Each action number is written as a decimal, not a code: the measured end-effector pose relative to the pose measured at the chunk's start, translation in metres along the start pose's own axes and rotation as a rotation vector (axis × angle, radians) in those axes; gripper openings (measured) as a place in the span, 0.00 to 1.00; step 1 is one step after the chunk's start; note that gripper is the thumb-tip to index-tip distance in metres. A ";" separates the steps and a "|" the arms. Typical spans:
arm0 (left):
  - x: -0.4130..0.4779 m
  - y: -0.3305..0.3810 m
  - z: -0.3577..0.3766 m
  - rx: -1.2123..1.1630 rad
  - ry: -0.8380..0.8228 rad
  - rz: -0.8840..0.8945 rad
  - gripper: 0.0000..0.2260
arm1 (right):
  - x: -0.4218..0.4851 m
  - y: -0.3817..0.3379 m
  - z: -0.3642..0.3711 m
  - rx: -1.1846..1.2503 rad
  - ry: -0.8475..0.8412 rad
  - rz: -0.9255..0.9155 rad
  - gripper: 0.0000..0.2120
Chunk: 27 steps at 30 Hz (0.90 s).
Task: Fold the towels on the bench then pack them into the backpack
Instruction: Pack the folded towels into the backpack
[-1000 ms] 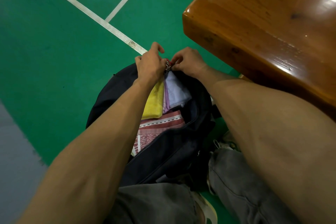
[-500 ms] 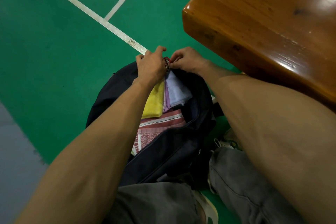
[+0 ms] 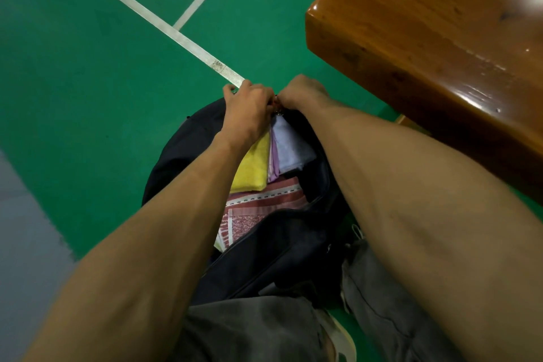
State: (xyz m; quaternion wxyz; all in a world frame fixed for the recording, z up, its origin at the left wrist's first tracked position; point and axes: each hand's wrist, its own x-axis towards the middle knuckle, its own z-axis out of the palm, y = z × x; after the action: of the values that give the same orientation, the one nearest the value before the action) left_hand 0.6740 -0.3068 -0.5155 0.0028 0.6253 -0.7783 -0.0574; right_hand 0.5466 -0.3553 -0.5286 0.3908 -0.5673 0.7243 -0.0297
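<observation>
A black backpack [image 3: 282, 247] lies open on the green floor between my legs. Folded towels sit inside it: a yellow one [image 3: 252, 167], a pale lilac one [image 3: 291, 147] with a purple edge beside it, and a red patterned one [image 3: 258, 209] nearer to me. At the far end of the opening my left hand [image 3: 249, 109] and my right hand [image 3: 302, 94] meet with fingers curled. Both pinch the small metal zipper pulls [image 3: 277, 110] that hang between them.
A glossy brown wooden bench [image 3: 435, 47] fills the upper right, its corner close to my right hand. White court lines [image 3: 176, 35] cross the green floor behind the bag. My grey trouser legs and a shoe [image 3: 340, 341] are at the bottom.
Both hands stay together at the far end of the bag's opening. They have shifted only slightly around the zipper pulls, and the towels lie as before.
</observation>
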 end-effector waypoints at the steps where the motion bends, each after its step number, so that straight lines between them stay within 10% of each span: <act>1: -0.001 0.000 -0.001 0.023 0.011 0.026 0.04 | 0.002 -0.003 0.000 0.011 -0.019 0.021 0.14; 21: -0.057 -0.018 -0.090 0.210 0.065 0.354 0.04 | -0.043 -0.036 -0.028 -0.059 0.264 -0.027 0.27; 27: -0.070 -0.005 -0.085 0.247 0.092 0.259 0.06 | -0.076 -0.050 -0.029 -0.130 -0.142 -0.018 0.15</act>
State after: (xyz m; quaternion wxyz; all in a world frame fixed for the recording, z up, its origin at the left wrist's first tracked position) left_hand 0.7002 -0.2467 -0.4267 -0.0311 0.5174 -0.8525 0.0680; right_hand 0.5731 -0.3203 -0.4443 0.4032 -0.5986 0.6901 0.0540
